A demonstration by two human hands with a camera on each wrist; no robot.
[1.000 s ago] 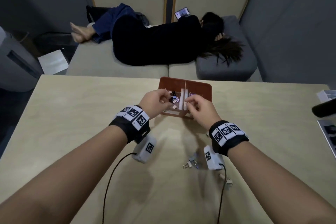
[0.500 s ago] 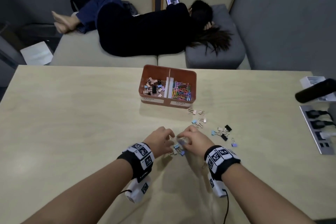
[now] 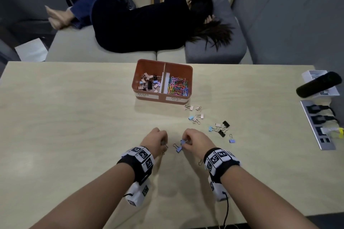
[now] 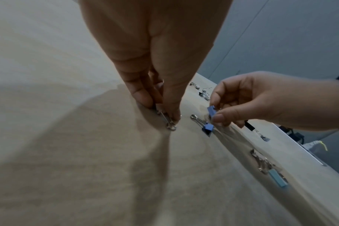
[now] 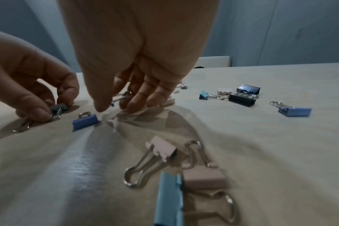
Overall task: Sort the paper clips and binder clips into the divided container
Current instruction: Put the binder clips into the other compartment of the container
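Note:
An orange-brown divided container (image 3: 147,95) stands at the far middle of the table, with binder clips (image 3: 149,82) in its left part and coloured paper clips (image 3: 178,85) in its right part. Near the front, my left hand (image 3: 164,143) is down at the table and pinches a grey binder clip (image 5: 58,107) by its body. Its wire loop (image 4: 170,125) touches the tabletop. Just right of it, my right hand (image 3: 184,143) pinches a blue binder clip (image 4: 211,110) slightly above the table. A second blue binder clip (image 3: 178,148) lies on the table below that hand.
Several loose binder clips (image 3: 220,128) lie scattered on the table right of my hands, and more (image 3: 194,115) lie near the container's front right corner. Pink and light-blue clips (image 5: 164,151) lie under my right wrist. A power strip (image 3: 318,124) sits at the right edge. A person (image 3: 141,22) lies on the sofa behind.
Both hands have come back from the container to the near part of the table. The left hand now pinches a grey clip and the right hand a blue one.

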